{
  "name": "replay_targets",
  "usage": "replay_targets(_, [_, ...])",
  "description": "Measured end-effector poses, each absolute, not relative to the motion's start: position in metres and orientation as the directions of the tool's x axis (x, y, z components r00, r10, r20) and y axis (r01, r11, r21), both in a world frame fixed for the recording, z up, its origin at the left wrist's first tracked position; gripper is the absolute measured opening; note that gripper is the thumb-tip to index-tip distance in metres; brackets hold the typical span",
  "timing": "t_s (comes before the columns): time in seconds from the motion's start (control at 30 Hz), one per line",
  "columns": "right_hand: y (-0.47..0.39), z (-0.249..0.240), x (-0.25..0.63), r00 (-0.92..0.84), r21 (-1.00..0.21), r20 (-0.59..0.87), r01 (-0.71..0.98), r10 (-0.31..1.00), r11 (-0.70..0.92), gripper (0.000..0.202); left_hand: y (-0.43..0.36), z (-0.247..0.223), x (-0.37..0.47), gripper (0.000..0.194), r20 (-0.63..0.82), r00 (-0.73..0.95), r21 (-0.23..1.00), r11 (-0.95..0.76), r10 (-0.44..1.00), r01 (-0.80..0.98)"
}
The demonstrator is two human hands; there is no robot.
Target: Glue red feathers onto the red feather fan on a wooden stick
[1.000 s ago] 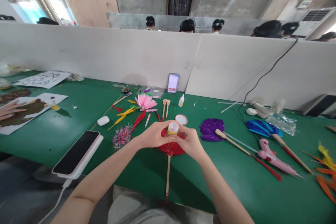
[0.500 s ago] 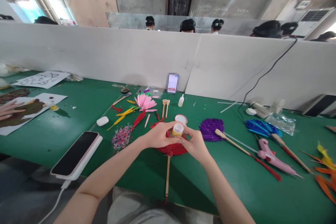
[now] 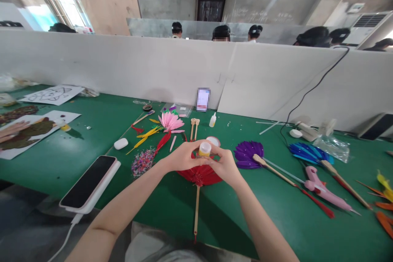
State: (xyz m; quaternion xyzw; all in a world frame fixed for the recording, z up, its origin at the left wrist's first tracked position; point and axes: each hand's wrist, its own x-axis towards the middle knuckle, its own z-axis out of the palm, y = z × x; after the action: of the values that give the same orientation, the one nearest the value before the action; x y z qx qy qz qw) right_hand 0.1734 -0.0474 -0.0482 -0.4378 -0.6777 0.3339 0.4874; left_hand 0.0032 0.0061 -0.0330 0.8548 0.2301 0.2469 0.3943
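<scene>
Above a red feather fan (image 3: 211, 176), my left hand (image 3: 184, 156) and my right hand (image 3: 224, 163) are both closed around a small white glue bottle (image 3: 204, 148) with a yellow label. Its round white end faces up towards me; the other end is hidden. The fan lies flat, its wooden handle (image 3: 197, 208) pointing at me. Just behind my hands is a round lid or dish (image 3: 214, 141) with a red rim, partly covered by my right hand. A similar white bottle (image 3: 213, 120) stands farther back.
Left lie a pink feather flower (image 3: 170, 122), colourful sequins (image 3: 143, 163) and a phone on a power bank (image 3: 89, 182). Right are a purple fan (image 3: 249, 154), a blue fan (image 3: 310, 153) and a pink glue gun (image 3: 327, 192). Another person's hand (image 3: 14, 130) works at far left.
Both hands have moved slightly left with the bottle, and more of the red fan shows below them. The camera view has tilted up slightly.
</scene>
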Motion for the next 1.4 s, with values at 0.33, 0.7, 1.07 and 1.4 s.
replay_targets(0.33, [-0.071, -0.051, 0.178, -0.127, -0.896, 0.301, 0.303, 0.945, 0.326, 0.024, -0.013, -0.030, 0.006, 0.047, 0.226, 0.791, 0.810, -0.561, 0.568, 0.171])
replay_targets(0.7, [-0.051, -0.054, 0.171, -0.147, -0.900, 0.314, 0.269, 0.938, 0.343, 0.023, 0.000, -0.034, -0.002, 0.048, 0.213, 0.753, 0.792, -0.561, 0.623, 0.240])
replay_targets(1.07, [-0.072, -0.057, 0.175, -0.146, -0.919, 0.233, 0.292, 0.962, 0.266, 0.026, -0.017, -0.040, 0.002, 0.049, 0.214, 0.776, 0.829, -0.530, 0.593, 0.177])
replay_targets(1.4, [-0.058, -0.059, 0.167, -0.172, -0.915, 0.283, 0.248, 0.944, 0.319, 0.028, -0.010, -0.040, -0.005, 0.051, 0.211, 0.751, 0.818, -0.534, 0.625, 0.215])
